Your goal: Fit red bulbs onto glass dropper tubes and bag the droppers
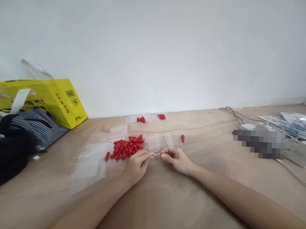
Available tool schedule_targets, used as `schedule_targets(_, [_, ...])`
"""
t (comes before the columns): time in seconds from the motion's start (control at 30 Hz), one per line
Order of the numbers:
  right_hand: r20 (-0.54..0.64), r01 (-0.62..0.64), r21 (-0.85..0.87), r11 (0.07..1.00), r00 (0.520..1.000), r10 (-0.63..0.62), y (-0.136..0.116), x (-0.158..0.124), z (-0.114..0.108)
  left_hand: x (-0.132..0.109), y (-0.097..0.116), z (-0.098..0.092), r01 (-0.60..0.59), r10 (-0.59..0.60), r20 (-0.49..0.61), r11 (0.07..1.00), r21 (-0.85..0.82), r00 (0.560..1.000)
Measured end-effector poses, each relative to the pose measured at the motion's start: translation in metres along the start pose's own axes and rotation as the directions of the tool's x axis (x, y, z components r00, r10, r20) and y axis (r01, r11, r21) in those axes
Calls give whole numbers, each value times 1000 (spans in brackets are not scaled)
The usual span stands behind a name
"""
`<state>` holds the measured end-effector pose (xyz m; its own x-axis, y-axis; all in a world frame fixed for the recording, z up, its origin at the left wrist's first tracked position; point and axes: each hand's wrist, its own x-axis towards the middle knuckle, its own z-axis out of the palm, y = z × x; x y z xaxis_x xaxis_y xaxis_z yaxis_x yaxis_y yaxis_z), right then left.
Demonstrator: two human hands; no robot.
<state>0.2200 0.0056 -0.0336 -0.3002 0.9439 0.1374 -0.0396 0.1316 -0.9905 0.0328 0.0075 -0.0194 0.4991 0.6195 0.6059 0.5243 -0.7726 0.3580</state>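
My left hand (139, 164) pinches one end of a thin clear dropper tube (157, 154). On the tube's other end, my right hand (177, 159) grips a red rubber dropper bulb (162, 154), mostly covered by my fingers. How far the tube sits in the bulb cannot be made out. Just beyond my hands lies a row of clear dropper tubes (163, 141), side by side on the table. A heap of red rubber bulbs (127, 148) rests left of the row, and a single red bulb (183, 138) lies at its right end.
Clear zip bags (88, 169) lie flat at the left. Near the wall is a bag with red bulbs and tubes (150, 118). A yellow bag (63, 104) and striped bag (43, 124) stand far left. White adapters (299, 153), cables and printed packets (300, 122) occupy the right.
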Motion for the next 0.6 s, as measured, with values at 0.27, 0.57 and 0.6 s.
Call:
schedule_targets(0.27, [-10,73,-35,997,997,-73,4,-3,2,-1,2,1,-49,50,-14,998,38,999])
schedule_targets(0.57, [-24,206,-299,932,975,-223,3,-6,2,-4,0,4,-95,97,-17,992,85,995])
schedule_targets(0.6, [-18,220,-329,918,971,-239,3,-5,2,-4,-1,5,-93,95,-20,992,89,995])
